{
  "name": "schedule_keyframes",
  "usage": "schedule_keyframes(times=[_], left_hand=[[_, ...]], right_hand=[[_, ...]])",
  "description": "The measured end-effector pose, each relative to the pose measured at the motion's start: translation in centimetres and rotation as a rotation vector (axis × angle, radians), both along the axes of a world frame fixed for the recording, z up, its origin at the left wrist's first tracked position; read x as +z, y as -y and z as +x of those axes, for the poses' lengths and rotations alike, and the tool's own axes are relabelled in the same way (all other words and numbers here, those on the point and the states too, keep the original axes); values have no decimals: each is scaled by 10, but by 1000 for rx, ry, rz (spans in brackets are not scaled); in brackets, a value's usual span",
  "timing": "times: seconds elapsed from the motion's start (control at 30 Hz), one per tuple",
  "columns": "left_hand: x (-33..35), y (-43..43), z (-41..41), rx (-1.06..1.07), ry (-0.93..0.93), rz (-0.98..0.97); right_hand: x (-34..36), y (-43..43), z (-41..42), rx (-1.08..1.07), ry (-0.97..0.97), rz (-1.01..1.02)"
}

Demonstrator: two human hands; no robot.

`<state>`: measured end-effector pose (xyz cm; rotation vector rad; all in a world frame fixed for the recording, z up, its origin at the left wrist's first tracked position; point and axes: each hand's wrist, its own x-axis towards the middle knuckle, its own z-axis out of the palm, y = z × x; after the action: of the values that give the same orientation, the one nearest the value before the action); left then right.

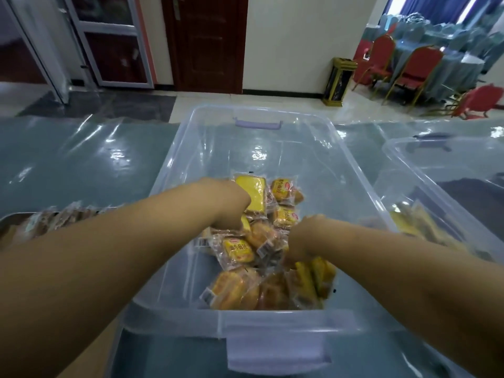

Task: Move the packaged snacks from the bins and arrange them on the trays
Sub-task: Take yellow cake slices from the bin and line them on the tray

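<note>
In the head view, the small yellow bread snacks in clear wrappers (237, 249) lay heaped at the near end of the big see-through plastic bin (341, 170). The left hand (231, 205) and right hand (301, 236) were down in the heap. Their fingers were hidden, so I could not tell either grip. The packets looked light, soft and slippery, so pinching a wrapper edge seemed best. The shiny grey worktop (81, 159) held a metal tray (8, 218) on the left. Red chairs (417, 66) stood far behind.

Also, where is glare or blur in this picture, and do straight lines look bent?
Head view: glare streaks on the plastic table cover and the clear bin; the right hand and nearby snacks look blurred; the wide lens tilts the white door frame.
</note>
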<state>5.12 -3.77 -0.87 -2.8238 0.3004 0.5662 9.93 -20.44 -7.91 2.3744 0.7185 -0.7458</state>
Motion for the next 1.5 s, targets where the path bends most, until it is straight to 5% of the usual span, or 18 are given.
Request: schedule_keyframes(times=[0.33,0.53,1.03,1.33,1.43,1.5], left_hand=[[-15,-10,31,73,-39,26],[-25,-19,33,98,-56,27],[-39,-18,83,166,-56,27],[-81,-24,140,222,165,-251],[-91,-24,149,311,99,-348],[-95,-26,152,318,34,-248]], right_hand=[[-35,-3,1,-262,-13,65],[-15,-17,-11,-75,-17,31],[100,-26,63,-284,174,590],[67,-23,86,-262,285,921],[60,-20,95,-311,291,918],[58,-17,100,-350,292,921]])
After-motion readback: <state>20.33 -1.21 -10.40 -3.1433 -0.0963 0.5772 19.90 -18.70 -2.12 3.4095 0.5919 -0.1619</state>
